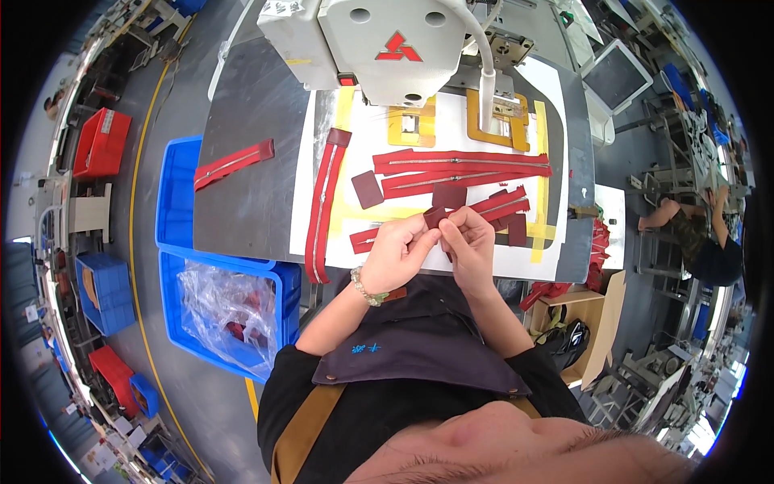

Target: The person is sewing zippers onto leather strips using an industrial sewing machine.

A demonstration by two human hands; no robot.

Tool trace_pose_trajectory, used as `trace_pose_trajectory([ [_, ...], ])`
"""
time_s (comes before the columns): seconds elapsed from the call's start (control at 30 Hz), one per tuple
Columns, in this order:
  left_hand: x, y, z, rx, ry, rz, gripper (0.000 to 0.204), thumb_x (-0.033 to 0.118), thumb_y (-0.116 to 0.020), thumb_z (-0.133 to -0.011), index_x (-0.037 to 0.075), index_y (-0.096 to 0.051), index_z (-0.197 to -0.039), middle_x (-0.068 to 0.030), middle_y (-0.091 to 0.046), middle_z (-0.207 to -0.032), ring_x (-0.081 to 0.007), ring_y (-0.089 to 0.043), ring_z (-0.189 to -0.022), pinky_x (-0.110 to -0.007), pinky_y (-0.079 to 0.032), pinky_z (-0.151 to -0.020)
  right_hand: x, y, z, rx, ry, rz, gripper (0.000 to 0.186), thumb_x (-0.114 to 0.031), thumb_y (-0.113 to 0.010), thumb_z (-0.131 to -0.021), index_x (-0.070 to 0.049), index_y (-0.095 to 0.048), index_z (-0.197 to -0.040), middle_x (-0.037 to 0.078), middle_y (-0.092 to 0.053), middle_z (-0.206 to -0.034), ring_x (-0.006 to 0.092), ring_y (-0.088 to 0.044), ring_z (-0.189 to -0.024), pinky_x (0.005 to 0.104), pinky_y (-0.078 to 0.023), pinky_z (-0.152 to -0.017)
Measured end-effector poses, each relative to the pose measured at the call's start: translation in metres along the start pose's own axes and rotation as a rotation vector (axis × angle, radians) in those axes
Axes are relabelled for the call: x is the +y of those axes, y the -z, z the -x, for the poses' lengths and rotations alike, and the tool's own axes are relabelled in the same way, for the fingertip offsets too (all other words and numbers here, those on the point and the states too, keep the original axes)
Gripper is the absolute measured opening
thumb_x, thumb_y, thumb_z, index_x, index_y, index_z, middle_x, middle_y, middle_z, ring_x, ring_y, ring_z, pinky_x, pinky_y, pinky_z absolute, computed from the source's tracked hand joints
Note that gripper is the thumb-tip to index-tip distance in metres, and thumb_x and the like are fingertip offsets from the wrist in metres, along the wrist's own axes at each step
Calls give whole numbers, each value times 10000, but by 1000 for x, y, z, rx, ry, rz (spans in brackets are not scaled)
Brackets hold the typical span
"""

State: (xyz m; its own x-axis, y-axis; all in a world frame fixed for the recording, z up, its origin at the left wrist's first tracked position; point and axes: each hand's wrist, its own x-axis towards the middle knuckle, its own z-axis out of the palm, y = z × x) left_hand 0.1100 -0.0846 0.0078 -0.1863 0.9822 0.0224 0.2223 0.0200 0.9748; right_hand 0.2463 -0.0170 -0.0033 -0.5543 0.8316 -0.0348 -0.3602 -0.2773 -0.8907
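Observation:
My left hand (395, 256) and my right hand (471, 246) meet over the near edge of the table. Between their fingertips they pinch a small dark red fabric patch (435, 215), which looks folded. A red zipper (363, 240) lies beneath the hands, showing on either side of them; whether it joins the patch is hidden by my fingers. Just beyond lie two red zippers (463, 161), side by side, and loose dark red patches (368, 190). Another red zipper (325, 202) with a dark red end stretches lengthwise to the left of my left hand.
A white sewing machine head (387, 48) overhangs the far side, near yellow clamp frames (498, 125). One zipper (234, 164) lies at the table's left. Blue bins (290, 310) stand left below; a cardboard box (601, 331) and piled red zippers (598, 250) are at right.

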Motion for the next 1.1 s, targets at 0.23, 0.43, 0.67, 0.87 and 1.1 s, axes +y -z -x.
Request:
trace_pose_trajectory([
  [0.23,-9,7,-2,-18,-15,170,220,139,-556,-956,-5,-587,-792,-33,-514,-606,-105,-434,-548,-266,-353,-509,-8,5,5,-35,-74,153,142,-92,-666,-902,-24,-585,-808,-29,-563,-680,7,-480,-586,166,-356,-522],
  [0.43,-1,12,-7,-73,-6,151,249,179,-526,-976,0,-605,-821,-64,-516,-633,-135,-461,-584,-283,-392,-559,-6,12,7,-34,-81,133,149,-98,-670,-901,-33,-580,-802,-36,-550,-669,1,-477,-576,162,-355,-518],
  [0.67,-8,10,-9,-64,-61,155,205,129,-566,-950,0,-604,-796,-54,-464,-615,-111,-392,-543,-275,-347,-511,-5,11,8,-4,-81,152,160,-91,-672,-898,-38,-571,-787,-37,-544,-663,-1,-478,-579,159,-349,-515],
  [0.87,-11,14,-10,-94,-109,143,211,113,-566,-946,-1,-582,-769,-59,-460,-607,-122,-396,-535,-282,-347,-507,-9,10,10,0,-81,183,160,-88,-677,-894,-35,-575,-783,-37,-538,-664,-3,-474,-583,160,-350,-513],
  [1.1,-13,34,-13,-335,-62,49,209,129,-554,-940,-5,-548,-779,-103,-499,-643,-198,-466,-567,-316,-393,-549,-48,19,-18,-358,-440,433,172,-110,-691,-880,-27,-588,-771,-28,-557,-632,2,-461,-538,170,-333,-478],
])
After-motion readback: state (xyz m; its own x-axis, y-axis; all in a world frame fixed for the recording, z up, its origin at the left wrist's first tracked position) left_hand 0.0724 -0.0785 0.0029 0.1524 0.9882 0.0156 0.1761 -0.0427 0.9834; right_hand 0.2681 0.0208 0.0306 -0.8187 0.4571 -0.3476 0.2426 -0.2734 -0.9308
